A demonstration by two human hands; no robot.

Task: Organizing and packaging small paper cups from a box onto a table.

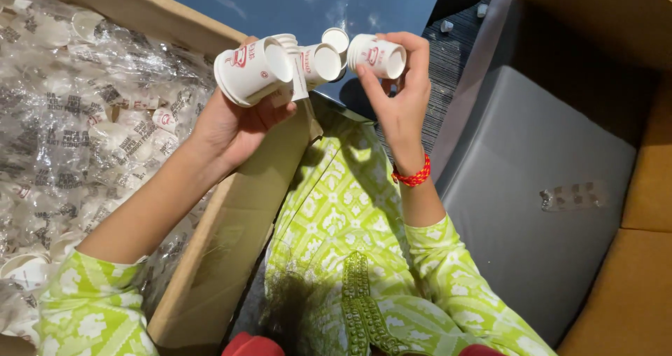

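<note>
My left hand (234, 125) grips a bunch of small white paper cups with red print (255, 65), their open mouths turned to the right; a second cup (322, 63) and a third rim behind it sit at the bunch's right end. My right hand (399, 97), with a red thread band at the wrist, pinches one more white cup (378, 55) by its side, right next to the left hand's cups. Both hands hover above my lap in a green and white patterned garment.
A large cardboard box (231, 223) at the left holds clear plastic sleeves stuffed with more white cups (91, 125). A dark blue tabletop (294, 6) lies ahead. A grey cushion (525, 188) with a clear blister strip (572, 196) sits at the right, inside another brown box (630, 286).
</note>
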